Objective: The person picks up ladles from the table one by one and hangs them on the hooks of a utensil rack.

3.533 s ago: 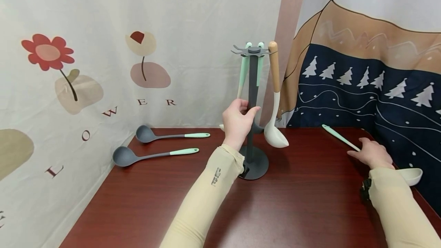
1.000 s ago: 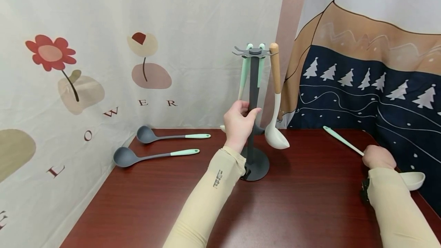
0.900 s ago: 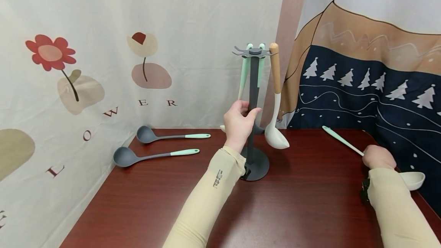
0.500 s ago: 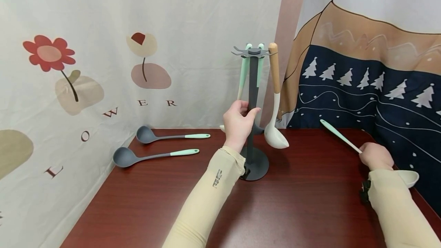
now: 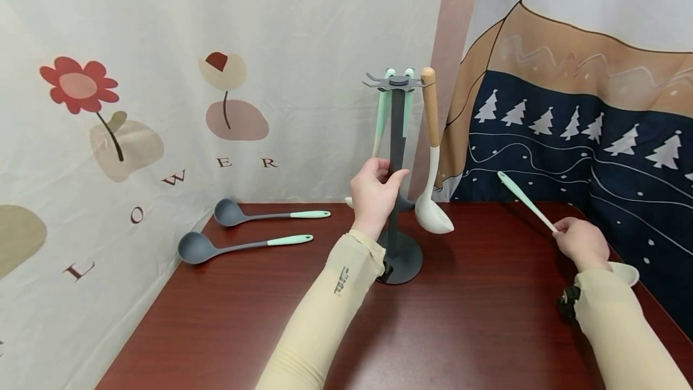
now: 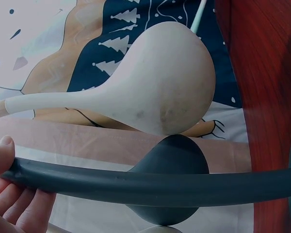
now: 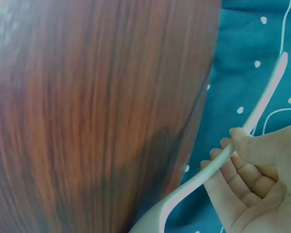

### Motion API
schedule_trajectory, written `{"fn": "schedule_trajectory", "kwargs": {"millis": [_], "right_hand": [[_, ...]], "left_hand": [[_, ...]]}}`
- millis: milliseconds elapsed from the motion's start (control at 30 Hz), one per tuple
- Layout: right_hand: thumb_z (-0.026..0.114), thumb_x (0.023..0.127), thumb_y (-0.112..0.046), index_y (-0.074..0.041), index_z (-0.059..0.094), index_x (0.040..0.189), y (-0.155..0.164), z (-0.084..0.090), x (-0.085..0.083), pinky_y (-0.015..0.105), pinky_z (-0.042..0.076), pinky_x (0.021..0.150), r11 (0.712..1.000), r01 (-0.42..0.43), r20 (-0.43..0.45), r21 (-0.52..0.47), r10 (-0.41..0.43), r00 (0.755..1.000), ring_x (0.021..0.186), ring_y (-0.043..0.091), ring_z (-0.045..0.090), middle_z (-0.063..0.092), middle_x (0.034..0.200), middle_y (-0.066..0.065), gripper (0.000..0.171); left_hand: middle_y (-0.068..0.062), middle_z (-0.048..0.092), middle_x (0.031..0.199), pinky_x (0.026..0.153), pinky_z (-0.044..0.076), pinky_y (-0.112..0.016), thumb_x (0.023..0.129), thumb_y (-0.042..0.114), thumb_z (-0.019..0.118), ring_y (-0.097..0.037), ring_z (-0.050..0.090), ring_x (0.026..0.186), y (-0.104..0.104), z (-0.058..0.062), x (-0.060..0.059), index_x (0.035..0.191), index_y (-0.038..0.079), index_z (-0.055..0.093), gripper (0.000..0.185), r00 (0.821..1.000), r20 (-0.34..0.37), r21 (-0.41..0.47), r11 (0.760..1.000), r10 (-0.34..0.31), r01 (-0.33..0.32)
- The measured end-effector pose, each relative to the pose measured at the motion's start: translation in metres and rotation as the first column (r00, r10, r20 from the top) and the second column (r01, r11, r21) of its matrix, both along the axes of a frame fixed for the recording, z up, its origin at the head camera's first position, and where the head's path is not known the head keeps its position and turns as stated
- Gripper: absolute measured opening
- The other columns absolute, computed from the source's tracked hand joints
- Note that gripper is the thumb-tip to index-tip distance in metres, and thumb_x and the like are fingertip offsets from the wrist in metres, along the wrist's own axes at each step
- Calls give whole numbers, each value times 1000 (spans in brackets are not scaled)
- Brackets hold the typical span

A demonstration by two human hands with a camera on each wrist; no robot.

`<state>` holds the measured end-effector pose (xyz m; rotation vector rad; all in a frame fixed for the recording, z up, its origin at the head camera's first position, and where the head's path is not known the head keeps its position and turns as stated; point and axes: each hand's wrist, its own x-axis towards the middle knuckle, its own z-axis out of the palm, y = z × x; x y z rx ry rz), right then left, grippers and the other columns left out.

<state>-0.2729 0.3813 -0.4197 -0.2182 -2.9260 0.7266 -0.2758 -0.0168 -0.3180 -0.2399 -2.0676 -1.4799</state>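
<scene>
My left hand (image 5: 373, 194) grips the dark grey pole of the utensil stand (image 5: 397, 137) in the middle of the table; in the left wrist view its fingers (image 6: 19, 204) curl round the pole (image 6: 150, 187). On the stand hang a white ladle with a wooden handle (image 5: 433, 197) and mint-handled utensils (image 5: 383, 114). My right hand (image 5: 582, 242) holds a white ladle with a mint handle (image 5: 524, 198) by its shaft, lifted off the table at the right, bowl (image 5: 625, 271) low behind my wrist. The right wrist view shows fingers (image 7: 247, 145) wrapped on the shaft (image 7: 262, 107).
Two grey ladles with mint handles (image 5: 265, 214) (image 5: 238, 245) lie on the far left of the red-brown table (image 5: 460, 330). Printed cloth hangs behind and to the right. The table's right edge runs close to my right arm.
My right hand closed on the white ladle lying at the right and lifted it, its mint handle now tilting up higher. My left hand stayed on the stand pole.
</scene>
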Motion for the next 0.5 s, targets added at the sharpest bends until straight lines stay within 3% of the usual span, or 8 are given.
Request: {"fn": "schedule_trajectory", "kwargs": {"millis": [233,500], "right_hand": [[59,93,-9,7,63,105,-8,0,1,38,38,58,999,-5,-60,-38,2,998,73,34,52,62,92,26,21],[60,94,-10,7,62,106,-18,2,3,39,39,63,998,-27,-158,-48,20,987,79,37,55,63,95,28,21]], "left_hand": [[-2,71,89,67,52,-28,86,21,79,-10,66,80,0,0,0,97,8,68,21,1000,-3,-1,1000,3,-3],[-2,71,88,67,52,-27,86,21,79,-10,66,81,0,-1,-1,97,8,68,21,1000,-12,0,1000,1,-1]]}}
